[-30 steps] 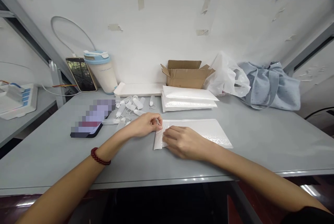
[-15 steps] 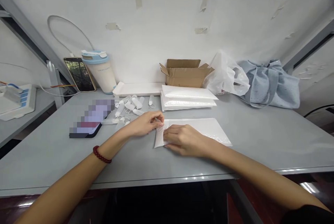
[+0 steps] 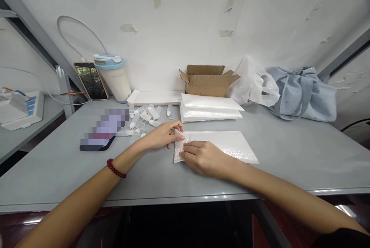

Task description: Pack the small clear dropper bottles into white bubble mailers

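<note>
A white bubble mailer [image 3: 231,142] lies flat on the grey table, its narrow left end under both hands. My left hand [image 3: 163,134] is at the upper left corner, fingers curled and thumb resting on the mailer, gripping its edge. With fingers bent and close together, my right hand [image 3: 205,157] presses and pinches the film near that same end. The fingertips partly hide what they grip there. Just behind lies a stack of several white bubble mailers [image 3: 211,113]. Small white plastic bottles [image 3: 144,117] with looped caps are heaped beyond my left hand.
A phone with a blurred screen [image 3: 105,130] lies at left. Behind it stand another phone [image 3: 91,80] on a cable and a tumbler [image 3: 115,80]. Along the wall are a flat white package [image 3: 157,97], an open cardboard box [image 3: 205,84], a plastic bag [image 3: 254,84] and a blue cloth bag [image 3: 306,93].
My left thumb and forefinger have parted slightly at the mailer's corner. My right fingertips have shifted a little along the mailer's left end. The whole view has moved slightly.
</note>
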### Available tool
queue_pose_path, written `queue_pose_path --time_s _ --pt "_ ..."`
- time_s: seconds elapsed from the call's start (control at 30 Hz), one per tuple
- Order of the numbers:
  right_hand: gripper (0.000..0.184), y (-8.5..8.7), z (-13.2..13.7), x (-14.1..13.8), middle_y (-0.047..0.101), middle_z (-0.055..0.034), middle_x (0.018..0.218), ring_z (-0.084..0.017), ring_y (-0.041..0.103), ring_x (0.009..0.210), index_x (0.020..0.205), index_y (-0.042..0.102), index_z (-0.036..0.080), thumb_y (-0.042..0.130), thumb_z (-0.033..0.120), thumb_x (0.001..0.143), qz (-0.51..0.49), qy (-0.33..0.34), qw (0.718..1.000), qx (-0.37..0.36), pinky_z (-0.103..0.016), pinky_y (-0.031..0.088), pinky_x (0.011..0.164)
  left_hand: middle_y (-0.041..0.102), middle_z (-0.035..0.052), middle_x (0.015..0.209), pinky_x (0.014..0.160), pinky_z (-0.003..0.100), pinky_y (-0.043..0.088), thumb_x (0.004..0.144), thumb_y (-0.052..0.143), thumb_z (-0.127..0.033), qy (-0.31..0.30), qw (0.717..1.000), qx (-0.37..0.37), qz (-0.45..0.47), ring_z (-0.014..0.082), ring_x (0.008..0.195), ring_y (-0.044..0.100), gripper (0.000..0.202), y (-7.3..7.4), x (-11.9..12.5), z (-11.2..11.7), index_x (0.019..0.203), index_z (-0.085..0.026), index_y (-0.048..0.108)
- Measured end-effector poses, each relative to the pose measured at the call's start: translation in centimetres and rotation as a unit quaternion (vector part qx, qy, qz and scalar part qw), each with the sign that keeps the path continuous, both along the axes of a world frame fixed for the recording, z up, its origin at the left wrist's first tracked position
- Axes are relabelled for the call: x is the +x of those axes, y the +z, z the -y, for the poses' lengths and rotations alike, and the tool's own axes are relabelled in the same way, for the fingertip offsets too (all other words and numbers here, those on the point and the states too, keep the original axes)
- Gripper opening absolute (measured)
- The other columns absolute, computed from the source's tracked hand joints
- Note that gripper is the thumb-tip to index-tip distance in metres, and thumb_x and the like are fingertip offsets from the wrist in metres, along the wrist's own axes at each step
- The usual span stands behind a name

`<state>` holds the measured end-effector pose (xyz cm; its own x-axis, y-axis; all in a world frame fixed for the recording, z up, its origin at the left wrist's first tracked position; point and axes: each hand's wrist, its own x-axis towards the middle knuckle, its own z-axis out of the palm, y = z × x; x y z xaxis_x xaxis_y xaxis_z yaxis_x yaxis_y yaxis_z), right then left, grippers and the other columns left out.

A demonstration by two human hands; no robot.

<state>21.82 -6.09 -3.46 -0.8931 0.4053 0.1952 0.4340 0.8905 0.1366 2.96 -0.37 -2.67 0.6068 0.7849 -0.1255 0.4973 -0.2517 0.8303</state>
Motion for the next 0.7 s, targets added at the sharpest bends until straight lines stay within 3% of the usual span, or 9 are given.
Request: queue_pose_path --time_s 0.17,0.37,0.57,0.7 --pt "0.027 0.4 0.1 0.1 0.064 -0.0075 0.077 -0.016 0.058 0.077 0.079 0.061 0.012 0.037 0.016 0.091 -0.045 -0.012 0.997 -0.054 -0.027 0.044 0.068 0.051 -0.0057 0.073 0.050 0.023 0.042 0.070 0.065 -0.028 0.030 0.993 -0.095 0.065 0.0057 0.046 0.050 0.037 -0.1 -0.7 -0.6 0.102 -0.019 0.049" --pt "0.027 0.6 0.4 0.2 0.061 -0.0071 0.079 -0.015 0.056 0.076 0.079 0.061 0.013 0.037 0.016 0.091 -0.035 -0.034 0.995 -0.082 -0.026 0.045 0.065 0.050 -0.0029 0.072 0.049 0.020 0.041 0.062 0.072 -0.025 0.062 0.979 -0.152 0.118 0.0084 0.060 0.050 0.039 -0.2 -1.2 -0.9 0.097 -0.016 0.056" --pt "0.021 0.3 0.8 0.0 0.054 -0.0170 0.109 -0.023 0.048 0.101 0.076 0.061 0.011 0.043 0.011 0.087 -0.093 -0.026 0.995 -0.023 -0.032 0.047 0.072 0.053 -0.0031 0.066 0.056 0.025 0.046 0.061 0.073 -0.029 0.091 0.981 -0.133 0.108 0.0090 0.057 0.051 0.033 -0.3 -0.9 -1.0 0.088 -0.014 0.061" --pt "0.026 -0.1 0.8 -0.1 0.060 -0.0145 0.099 -0.020 0.053 0.091 0.080 0.062 0.009 0.038 0.006 0.088 -0.064 0.022 0.997 0.025 -0.033 0.048 0.075 0.054 -0.0039 0.059 0.060 0.026 0.045 0.064 0.069 -0.028 0.102 0.990 -0.066 0.068 0.0107 0.057 0.052 0.026 -0.4 -0.4 -0.8 0.085 -0.015 0.061"
